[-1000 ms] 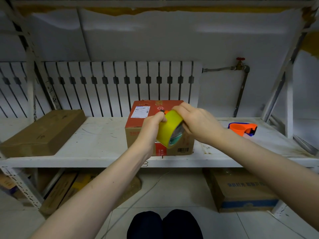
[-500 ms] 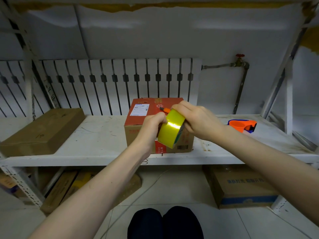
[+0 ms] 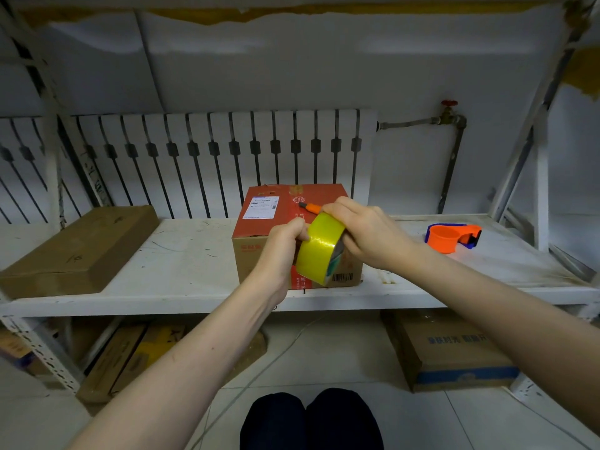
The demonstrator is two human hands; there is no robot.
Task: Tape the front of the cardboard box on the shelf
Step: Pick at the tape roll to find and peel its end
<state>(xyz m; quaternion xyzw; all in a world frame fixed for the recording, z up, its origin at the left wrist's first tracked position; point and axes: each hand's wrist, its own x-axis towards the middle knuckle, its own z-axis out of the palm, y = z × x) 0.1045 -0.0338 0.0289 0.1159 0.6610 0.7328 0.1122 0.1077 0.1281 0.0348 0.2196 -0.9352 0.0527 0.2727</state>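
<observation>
A red-topped cardboard box (image 3: 259, 254) with a white label stands at the front of the white shelf (image 3: 181, 267). Both hands hold a yellow tape roll (image 3: 319, 246) in front of the box's front face. My left hand (image 3: 285, 245) pinches the roll's left edge near the top. My right hand (image 3: 363, 232) wraps over the roll from the right. An orange-handled tool (image 3: 310, 207) lies on the box top, partly hidden behind my right hand. The middle of the box's front is hidden by the roll and hands.
An orange and blue tape dispenser (image 3: 453, 237) lies on the shelf to the right. A flat brown box (image 3: 78, 251) rests at the left end. More cartons (image 3: 454, 349) sit on the floor below. A radiator (image 3: 207, 157) and pipe stand behind the shelf.
The hands and tape roll have stayed in front of the box, with the roll tilting slightly. The view has shifted a little.
</observation>
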